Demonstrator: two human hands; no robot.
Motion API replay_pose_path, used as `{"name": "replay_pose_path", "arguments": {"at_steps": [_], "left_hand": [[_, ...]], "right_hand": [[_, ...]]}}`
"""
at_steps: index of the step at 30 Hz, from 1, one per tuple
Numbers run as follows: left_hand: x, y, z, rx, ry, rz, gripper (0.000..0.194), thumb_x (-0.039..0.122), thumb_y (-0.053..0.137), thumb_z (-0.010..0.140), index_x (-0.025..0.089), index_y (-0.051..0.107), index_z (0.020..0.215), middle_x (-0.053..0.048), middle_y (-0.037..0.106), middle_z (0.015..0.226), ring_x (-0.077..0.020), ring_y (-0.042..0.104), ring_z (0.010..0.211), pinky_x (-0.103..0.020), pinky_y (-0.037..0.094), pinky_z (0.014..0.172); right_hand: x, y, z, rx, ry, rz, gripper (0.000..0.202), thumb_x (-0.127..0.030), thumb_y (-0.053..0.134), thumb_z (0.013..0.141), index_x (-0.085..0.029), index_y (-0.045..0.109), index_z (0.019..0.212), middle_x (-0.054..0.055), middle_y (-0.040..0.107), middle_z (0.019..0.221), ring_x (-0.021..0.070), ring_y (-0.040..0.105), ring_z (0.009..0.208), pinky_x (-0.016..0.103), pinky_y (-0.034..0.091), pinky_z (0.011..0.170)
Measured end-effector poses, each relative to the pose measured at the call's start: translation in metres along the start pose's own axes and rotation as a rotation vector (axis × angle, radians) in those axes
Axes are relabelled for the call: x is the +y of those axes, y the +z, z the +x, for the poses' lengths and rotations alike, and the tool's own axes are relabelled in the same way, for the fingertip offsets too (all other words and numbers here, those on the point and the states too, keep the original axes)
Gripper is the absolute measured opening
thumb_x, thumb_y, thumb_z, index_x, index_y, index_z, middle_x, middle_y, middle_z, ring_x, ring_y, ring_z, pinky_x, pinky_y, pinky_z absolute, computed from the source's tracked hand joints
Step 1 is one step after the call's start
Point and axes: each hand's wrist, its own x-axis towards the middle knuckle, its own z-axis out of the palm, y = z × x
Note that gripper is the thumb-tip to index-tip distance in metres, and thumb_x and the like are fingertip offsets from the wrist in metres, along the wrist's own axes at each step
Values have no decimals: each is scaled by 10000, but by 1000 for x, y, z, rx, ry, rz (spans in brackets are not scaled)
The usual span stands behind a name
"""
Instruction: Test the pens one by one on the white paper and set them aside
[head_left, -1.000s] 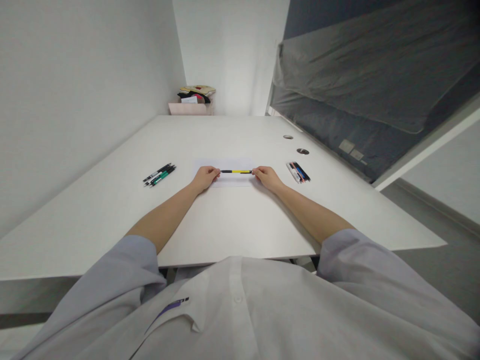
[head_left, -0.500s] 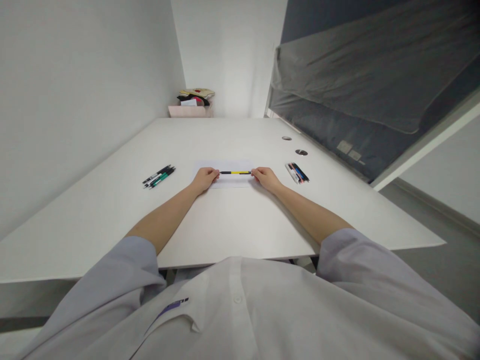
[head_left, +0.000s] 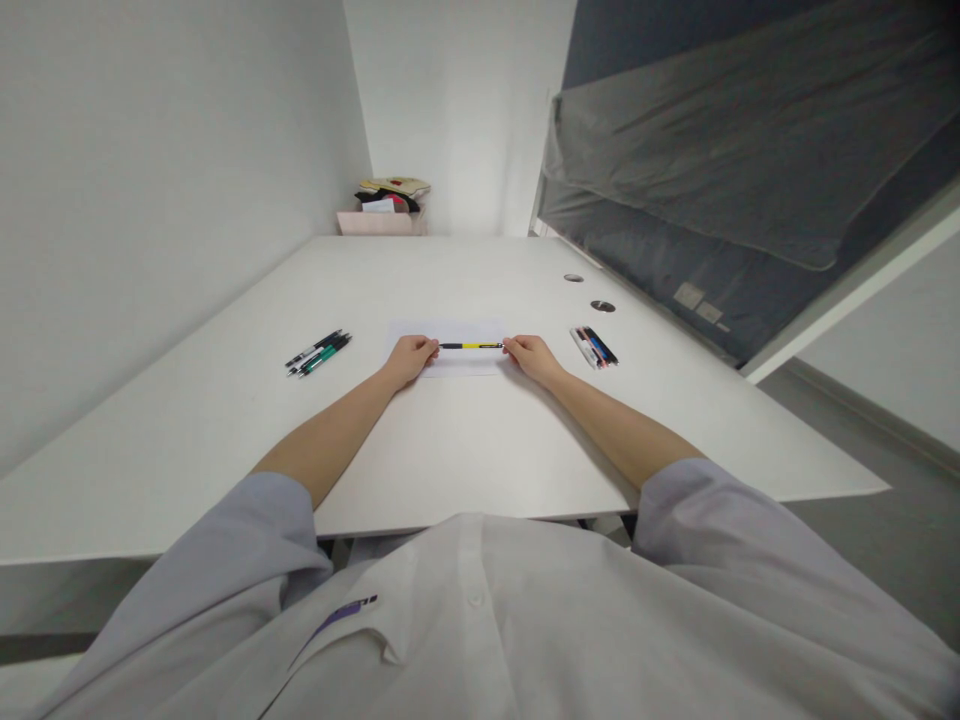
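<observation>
- The left hand (head_left: pixel 410 361) pinches the left end of the yellow and black pen (head_left: pixel 471 346) in its fingers.
- The right hand (head_left: pixel 532 358) pinches the right end.
- The pen lies sideways over the white paper (head_left: pixel 465 364) on the desk (head_left: pixel 472 450).
- Pens (head_left: pixel 319 353) sit left, more pens (head_left: pixel 594 347) right.

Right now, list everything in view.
Pen: one, yellow-black, between hands
Paper: one, white, under pen
Left pens: several, black, white, green, on table
Right pens: several, white, blue, black, orange-pink, on table
Table: one, white, centre
Round fittings: two, metallic, table's right
Box: one, pinkish, far end, heaped
Panel: one, dark, right
Walls: pale, left and behind
Shirt: one, pale, foreground
Left hand: one, pen's left end
Right hand: one, pen's right end
</observation>
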Motion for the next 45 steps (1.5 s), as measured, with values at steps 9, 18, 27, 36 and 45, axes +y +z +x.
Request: {"name": "replay_pose_path", "arguments": {"at_steps": [9, 18, 27, 36, 45], "left_hand": [[0, 1, 1, 0, -6, -20, 308, 418, 701, 802, 147, 644, 667, -32, 637, 648, -119, 530, 588, -276, 435, 635], [0, 0, 1, -3, 21, -1, 296, 393, 681, 804, 150, 636, 642, -24, 622, 621, -115, 508, 567, -275, 404, 620], [3, 1, -1, 0, 5, -11, 305, 404, 696, 799, 147, 637, 647, -28, 632, 624, -112, 507, 568, -264, 406, 609], [-4, 0, 3, -3, 26, 0, 305, 411, 691, 799, 148, 642, 653, -32, 637, 629, -113, 521, 565, -266, 402, 605], [-3, -1, 3, -13, 43, 38, 301, 423, 664, 799, 154, 628, 668, -20, 622, 632, -116, 511, 568, -263, 390, 592]], "right_hand": [[-1, -1, 0, -1, 1, -11, 468, -619, 506, 811, -185, 625, 682, -23, 502, 544, 133, 417, 542, 281, 335, 575], [1, 0, 1, 1, 4, -3, 446, -575, 512, 846, -174, 645, 703, -15, 528, 556, 136, 442, 547, 280, 350, 573], [1, 0, 2, -4, 6, 3, 460, -607, 515, 827, -183, 626, 686, -15, 514, 551, 136, 426, 541, 281, 335, 567], [1, 0, 2, -5, -13, 0, 437, -581, 502, 837, -187, 611, 684, -19, 503, 547, 136, 419, 536, 282, 323, 566], [1, 0, 2, -8, -5, 22, 378, -526, 514, 846, -188, 597, 700, -32, 493, 545, 128, 416, 530, 272, 325, 555]]}}
